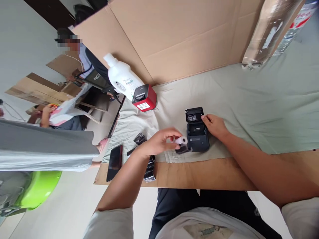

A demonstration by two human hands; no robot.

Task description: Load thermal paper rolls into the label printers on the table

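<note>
A black portable label printer point(198, 142) lies on the cloth with its lid point(193, 111) swung open away from me. My right hand point(215, 125) grips the lid's right edge between thumb and fingers. Just left of the printer, my left hand point(165, 141) pinches a small white paper roll point(181, 140), its hollow core facing right. Under the roll is a dark, blurred piece point(183, 150) whose kind I cannot make out. Beneath and beside my left forearm lie a crumpled black strip point(150, 171) and another black wrapper-like piece point(140, 138).
A phone point(114, 162) rests at the table's left. Behind it stand a red and black box-shaped device point(144, 98) and a white detergent bottle point(124, 78). A cardboard panel point(186, 36) rises at the back. Other people are at the left, one standing close to the table point(45, 146).
</note>
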